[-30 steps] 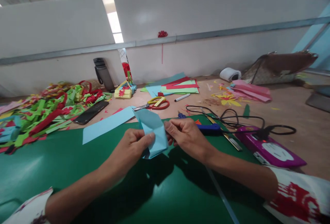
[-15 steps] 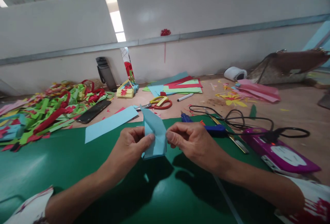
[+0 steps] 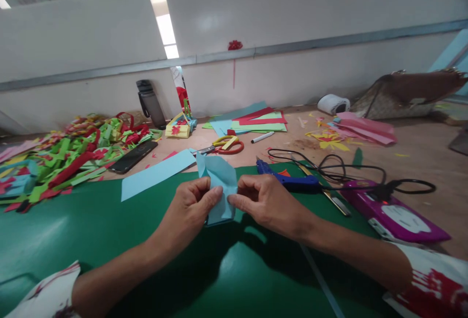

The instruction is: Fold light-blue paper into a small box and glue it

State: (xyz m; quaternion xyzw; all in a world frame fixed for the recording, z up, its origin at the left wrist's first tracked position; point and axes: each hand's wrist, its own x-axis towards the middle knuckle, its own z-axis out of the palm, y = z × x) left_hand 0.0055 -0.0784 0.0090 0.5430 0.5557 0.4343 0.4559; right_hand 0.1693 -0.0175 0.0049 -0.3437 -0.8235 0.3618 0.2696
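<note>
Seemingly mid-fold, the left hand (image 3: 190, 204) and right hand (image 3: 272, 204) pinch the blue paper (image 3: 220, 170), which likely needs steady creasing.

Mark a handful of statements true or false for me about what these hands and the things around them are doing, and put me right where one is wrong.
1. The left hand and the right hand both touch the folded blue paper. True.
2. The blue glue gun is in the right hand. False: the blue glue gun lies on the table beyond that hand.
3. The pen lies to the right of the scissors. True.
4. The phone stands upright. False: the phone lies flat beside the heap of paper strips.
5. A black plug is in the purple power strip. True.
</note>
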